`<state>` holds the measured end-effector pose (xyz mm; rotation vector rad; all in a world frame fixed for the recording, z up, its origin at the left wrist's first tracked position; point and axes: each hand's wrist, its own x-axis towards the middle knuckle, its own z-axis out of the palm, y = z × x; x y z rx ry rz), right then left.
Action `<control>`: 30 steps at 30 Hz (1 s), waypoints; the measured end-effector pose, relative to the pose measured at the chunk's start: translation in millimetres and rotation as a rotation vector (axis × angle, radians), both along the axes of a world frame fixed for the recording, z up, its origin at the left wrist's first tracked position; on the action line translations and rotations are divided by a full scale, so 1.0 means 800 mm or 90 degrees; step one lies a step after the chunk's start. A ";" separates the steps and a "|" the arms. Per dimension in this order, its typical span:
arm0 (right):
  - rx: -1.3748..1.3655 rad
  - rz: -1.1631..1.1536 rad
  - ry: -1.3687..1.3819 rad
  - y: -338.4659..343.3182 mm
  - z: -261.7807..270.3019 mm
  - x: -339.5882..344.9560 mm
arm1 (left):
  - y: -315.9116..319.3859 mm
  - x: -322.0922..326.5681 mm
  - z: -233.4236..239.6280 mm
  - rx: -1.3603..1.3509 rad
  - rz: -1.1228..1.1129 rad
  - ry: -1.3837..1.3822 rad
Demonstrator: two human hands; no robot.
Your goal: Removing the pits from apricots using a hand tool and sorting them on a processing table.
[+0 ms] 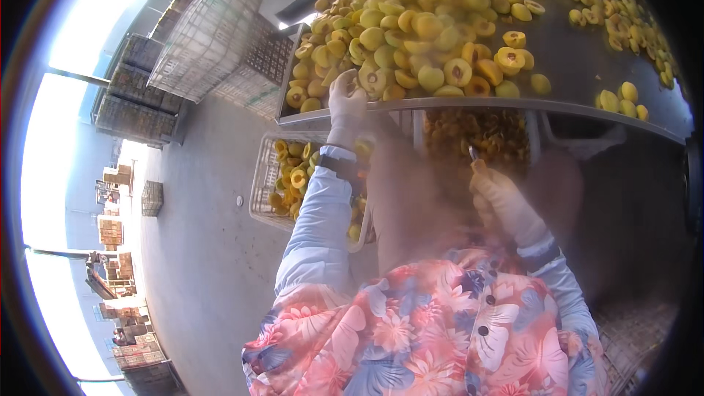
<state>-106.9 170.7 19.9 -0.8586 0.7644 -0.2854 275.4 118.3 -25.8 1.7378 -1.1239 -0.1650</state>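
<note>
My left hand (347, 100), in a pale glove, reaches over the metal rim of the sorting table (484, 102) and touches the halved yellow-green stone fruit (372, 38) heaped there; whether its fingers grip a piece cannot be told. Below the rim, my right hand (492, 190), gloved too, is closed around the handle of a small metal-tipped tool (473, 153). Its tip points up, near a crate of brownish fruit scraps (476, 132) under the table. Some halves on the table still show their stones.
A white plastic crate (269, 176) of fruit halves stands on the floor beside my left forearm. Stacked plastic crates (209, 33) rise left of the table. More fruit (627, 100) lies at the table's right. Cartons (110, 231) and a lone crate (152, 198) are farther off.
</note>
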 end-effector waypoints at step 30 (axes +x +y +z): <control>-0.711 -0.330 0.052 -0.025 0.013 0.005 | 0.081 -0.320 0.047 -0.167 -0.504 0.959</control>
